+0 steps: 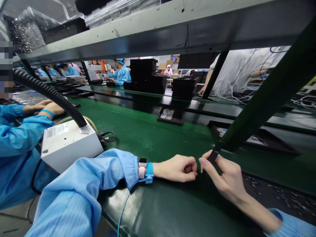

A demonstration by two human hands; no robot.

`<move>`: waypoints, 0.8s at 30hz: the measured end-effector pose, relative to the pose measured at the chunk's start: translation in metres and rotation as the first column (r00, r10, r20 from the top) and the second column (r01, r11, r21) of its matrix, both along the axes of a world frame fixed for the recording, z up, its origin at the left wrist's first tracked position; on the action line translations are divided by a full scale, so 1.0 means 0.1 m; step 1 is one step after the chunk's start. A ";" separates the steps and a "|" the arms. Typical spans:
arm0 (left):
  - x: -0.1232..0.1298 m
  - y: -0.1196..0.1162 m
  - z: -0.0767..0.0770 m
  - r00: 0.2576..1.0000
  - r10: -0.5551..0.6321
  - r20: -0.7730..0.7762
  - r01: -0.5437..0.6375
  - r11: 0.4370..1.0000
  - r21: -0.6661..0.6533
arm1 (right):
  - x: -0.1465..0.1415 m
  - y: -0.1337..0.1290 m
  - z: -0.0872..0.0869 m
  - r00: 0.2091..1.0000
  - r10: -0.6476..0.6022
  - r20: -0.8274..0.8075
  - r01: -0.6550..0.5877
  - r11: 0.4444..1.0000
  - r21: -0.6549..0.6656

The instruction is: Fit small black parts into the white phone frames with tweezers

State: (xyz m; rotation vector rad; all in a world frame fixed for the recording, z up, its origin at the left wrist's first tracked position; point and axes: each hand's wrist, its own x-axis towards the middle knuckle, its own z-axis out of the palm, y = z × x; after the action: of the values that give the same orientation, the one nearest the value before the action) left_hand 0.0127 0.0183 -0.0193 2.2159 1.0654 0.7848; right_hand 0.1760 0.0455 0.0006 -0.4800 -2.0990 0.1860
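My left hand (pixel 176 168) rests low over the green table mat (pixel 148 207), fingers curled towards the thumb. Whatever sits between its fingertips, if anything, is hidden. Close to those fingertips is my right hand (pixel 228 177), pinching a slim black hand tool (pixel 215 154) that stands tilted. The tool's lower tip is lost against the dark surface. Under and beyond my right forearm lies a black tray (pixel 276 197) strewn with many small parts. A blue wrist strap (pixel 149 171) with a cord and a watch (pixel 142 168) are on my left wrist.
At left stands a white box (pixel 71 141) with a black flexible hose (pixel 49 92); a co-worker's hands (pixel 53 107) are beyond it. Black trays (pixel 170 115) holding flat parts lie ahead. A slanting dark post (pixel 266 89) crosses at right, below an overhead shelf (pixel 158 33).
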 end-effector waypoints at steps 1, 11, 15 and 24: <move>-0.01 -0.04 0.00 1.000 -0.018 0.025 0.019 1.000 -0.021 | 0.01 0.01 -0.01 1.000 0.004 0.019 -0.004 1.000 -0.020; 0.02 0.00 0.01 0.995 -0.069 0.074 0.071 0.997 -0.028 | -0.02 0.06 -0.07 0.985 -0.008 0.171 0.044 0.977 -0.211; 0.01 -0.02 0.01 0.998 -0.055 0.044 0.056 0.998 -0.013 | -0.03 0.05 -0.06 0.982 0.015 0.186 0.025 0.978 -0.209; 0.01 -0.01 0.02 0.996 -0.082 0.020 0.081 0.996 0.038 | -0.03 0.03 -0.06 0.978 -0.012 0.208 0.047 0.985 -0.163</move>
State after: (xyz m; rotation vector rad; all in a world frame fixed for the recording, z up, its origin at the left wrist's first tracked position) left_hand 0.0139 0.0169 -0.0178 2.2619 0.9514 0.7969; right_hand 0.1727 0.0484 -0.0055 -0.6548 -2.2878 0.3086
